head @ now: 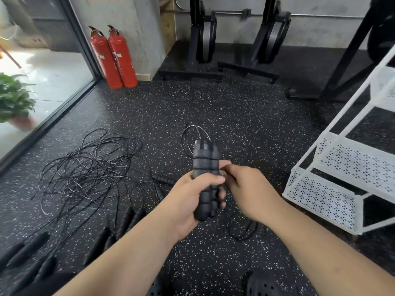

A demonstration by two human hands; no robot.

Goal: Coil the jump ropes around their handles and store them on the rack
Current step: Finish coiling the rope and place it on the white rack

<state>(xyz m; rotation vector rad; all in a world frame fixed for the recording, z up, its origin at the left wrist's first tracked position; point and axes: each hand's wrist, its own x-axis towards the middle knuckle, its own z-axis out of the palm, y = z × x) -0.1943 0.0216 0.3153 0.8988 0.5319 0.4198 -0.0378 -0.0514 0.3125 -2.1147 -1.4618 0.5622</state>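
Observation:
My left hand [192,199] grips a pair of black ribbed jump-rope handles [205,165] held upright together at the centre of the view. A thin black rope [188,137] loops out of their tops. My right hand [245,189] pinches the rope against the right side of the handles. More rope [243,229] lies on the floor under my right wrist. A tangle of loose black ropes [92,167] is spread on the floor to the left, with several black handles [128,218] near it. The white perforated metal rack [333,197] stands at the right.
Two red fire extinguishers [113,56] stand by a concrete pillar at the back left. Black exercise machines [205,39] line the far wall. A glass wall and a potted plant [15,101] are at the left. My black shoes [265,287] show at the bottom edge.

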